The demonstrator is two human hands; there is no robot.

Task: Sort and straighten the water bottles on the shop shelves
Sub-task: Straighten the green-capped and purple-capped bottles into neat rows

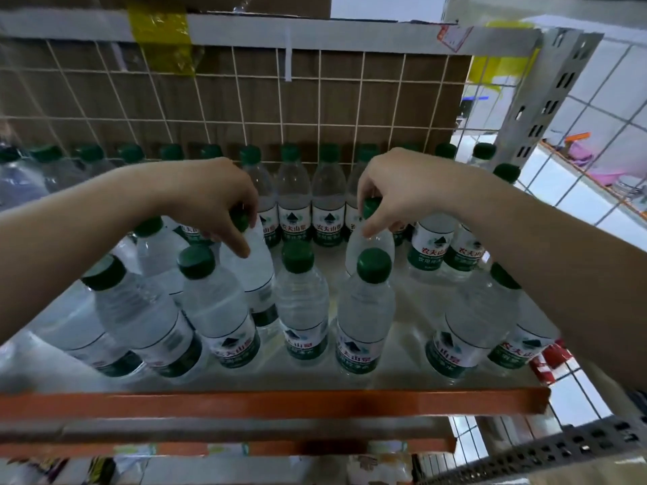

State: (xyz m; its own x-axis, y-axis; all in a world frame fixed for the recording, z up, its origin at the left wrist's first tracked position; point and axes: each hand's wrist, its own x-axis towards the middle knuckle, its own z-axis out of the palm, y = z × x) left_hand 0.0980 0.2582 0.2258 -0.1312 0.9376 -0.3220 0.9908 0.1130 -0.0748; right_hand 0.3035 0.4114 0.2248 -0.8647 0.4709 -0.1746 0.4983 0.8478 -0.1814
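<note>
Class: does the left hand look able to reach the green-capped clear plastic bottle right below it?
Likely yes: nothing stands between the left hand and that green-capped clear plastic bottle, though it grips another bottle's green cap.

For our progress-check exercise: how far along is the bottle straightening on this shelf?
Done: the back row lines the wire grid, labels forward. In hand: the left hand grips one middle bottle by its cap, the right hand another. Left: the front bottles, unevenly spaced, some labels turned away.
</note>
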